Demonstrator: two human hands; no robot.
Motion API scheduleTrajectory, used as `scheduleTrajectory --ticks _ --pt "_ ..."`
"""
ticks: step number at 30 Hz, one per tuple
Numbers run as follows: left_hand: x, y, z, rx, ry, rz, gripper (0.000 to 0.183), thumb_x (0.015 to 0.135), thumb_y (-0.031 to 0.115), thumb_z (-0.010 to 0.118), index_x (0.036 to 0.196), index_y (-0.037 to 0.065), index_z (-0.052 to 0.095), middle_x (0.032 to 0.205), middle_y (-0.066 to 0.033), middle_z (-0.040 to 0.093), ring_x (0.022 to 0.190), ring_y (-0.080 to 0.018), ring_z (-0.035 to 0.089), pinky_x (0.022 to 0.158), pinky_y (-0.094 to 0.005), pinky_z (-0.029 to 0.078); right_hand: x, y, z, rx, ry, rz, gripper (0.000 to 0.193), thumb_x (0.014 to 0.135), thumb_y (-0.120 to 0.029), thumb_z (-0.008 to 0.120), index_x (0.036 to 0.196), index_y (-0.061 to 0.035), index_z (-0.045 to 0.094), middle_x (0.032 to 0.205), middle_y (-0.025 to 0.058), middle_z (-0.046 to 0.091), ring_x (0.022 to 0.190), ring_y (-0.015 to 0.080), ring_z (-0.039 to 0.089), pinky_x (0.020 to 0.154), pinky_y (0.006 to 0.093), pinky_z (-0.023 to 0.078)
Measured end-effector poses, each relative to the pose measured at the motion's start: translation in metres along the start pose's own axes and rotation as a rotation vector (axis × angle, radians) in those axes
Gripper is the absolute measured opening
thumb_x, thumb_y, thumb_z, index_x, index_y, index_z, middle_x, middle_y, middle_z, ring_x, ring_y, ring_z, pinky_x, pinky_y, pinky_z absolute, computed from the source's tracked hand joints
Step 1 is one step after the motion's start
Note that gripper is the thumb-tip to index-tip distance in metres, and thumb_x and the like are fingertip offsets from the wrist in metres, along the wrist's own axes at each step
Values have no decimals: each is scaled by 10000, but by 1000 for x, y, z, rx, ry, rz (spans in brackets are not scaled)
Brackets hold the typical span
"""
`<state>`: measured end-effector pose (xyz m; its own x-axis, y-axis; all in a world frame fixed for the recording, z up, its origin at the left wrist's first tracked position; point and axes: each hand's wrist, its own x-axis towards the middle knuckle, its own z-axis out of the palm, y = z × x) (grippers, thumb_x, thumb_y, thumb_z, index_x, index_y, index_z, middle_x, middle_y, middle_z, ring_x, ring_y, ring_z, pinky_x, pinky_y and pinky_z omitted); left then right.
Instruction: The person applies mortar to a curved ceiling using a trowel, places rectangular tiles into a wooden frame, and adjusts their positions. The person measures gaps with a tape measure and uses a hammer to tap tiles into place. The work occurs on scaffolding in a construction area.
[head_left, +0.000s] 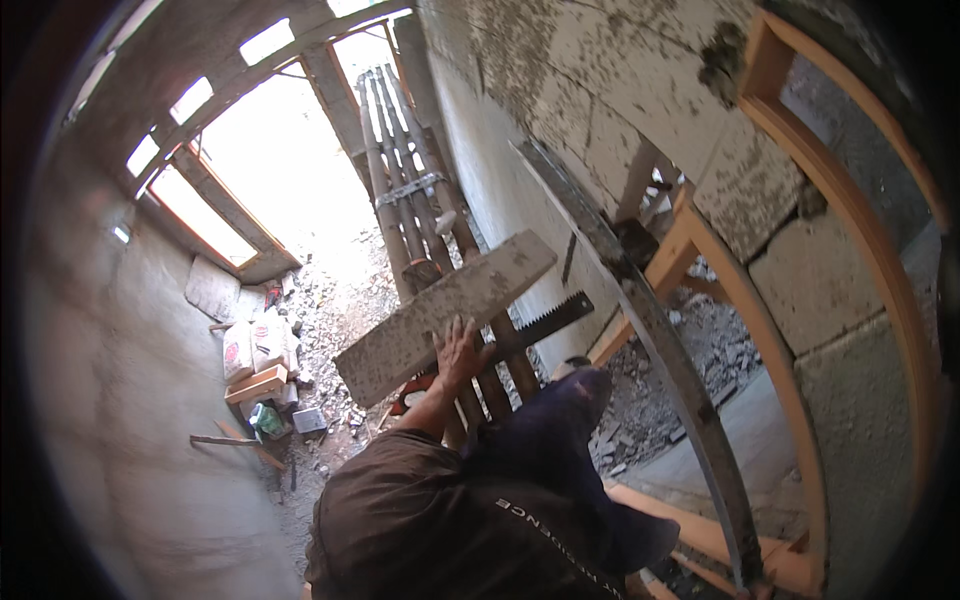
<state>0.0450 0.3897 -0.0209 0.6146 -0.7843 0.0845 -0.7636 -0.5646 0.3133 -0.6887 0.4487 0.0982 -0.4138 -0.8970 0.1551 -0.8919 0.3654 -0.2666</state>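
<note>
My left hand (460, 352) lies with spread fingers on the near edge of a long, mottled grey slab (440, 318), which rests across several bamboo-like poles (405, 215). Just beside that hand is a handsaw with a dark toothed blade (555, 318) and an orange-red handle (410, 392); my hand and wrist hide part of it. A long, narrow grey bar (672, 362) slants down along the right side. At its lower end, by the picture's bottom edge, my right hand (757, 592) shows only in small part and appears closed round the bar.
Wooden frames (765, 400) stand at the block wall (640, 90) on the right, with rubble (650, 420) beyond. On the left, sacks (265, 340), a wooden box (256, 384) and loose sticks lie by a plastered wall (120, 400). A bright doorway opens at the far end.
</note>
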Motion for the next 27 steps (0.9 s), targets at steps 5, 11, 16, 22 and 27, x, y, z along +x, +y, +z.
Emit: scheduleTrajectory --ticks 5,11,16,22,27 --pt "12 -2 -1 -38 -80 15 753 792 482 606 1381 95 341 1457 -207 239 1368 -360 177 1080 -577 95 61 -124 48 271 -153 -349 414 835 -190 541 1148 81 536 1167 216 542 1019 336 563 894 363 438" --pt "6 -20 -10 4 -158 -20 772 808 504 570 1403 90 306 1486 -207 164 1395 -338 98 1089 -572 36 58 -303 109 567 -379 -453 428 866 -250 547 1113 99 547 1057 211 590 1014 311 561 875 385 427" --pt "4 -24 -6 -17 -164 -4 810 795 518 577 1416 92 281 1494 -204 138 1403 -324 56 1087 -574 11 50 -360 163 633 -621 -476 375 880 -250 537 1063 75 582 889 169 620 837 231 588 796 372 446" --pt "3 -23 -9 -18 -149 36 833 783 520 585 1407 58 283 1482 -235 139 1396 -355 54 1086 -574 11 37 -344 248 580 -722 -30 346 875 -259 549 867 85 586 804 129 601 724 221 532 696 354 433" --pt "9 -21 -7 -36 -139 64 855 777 523 595 1425 86 247 1494 -214 113 1402 -340 29 1078 -592 4 27 -286 334 613 -689 18 276 833 -194 554 913 63 615 808 163 615 793 251 568 731 384 436"
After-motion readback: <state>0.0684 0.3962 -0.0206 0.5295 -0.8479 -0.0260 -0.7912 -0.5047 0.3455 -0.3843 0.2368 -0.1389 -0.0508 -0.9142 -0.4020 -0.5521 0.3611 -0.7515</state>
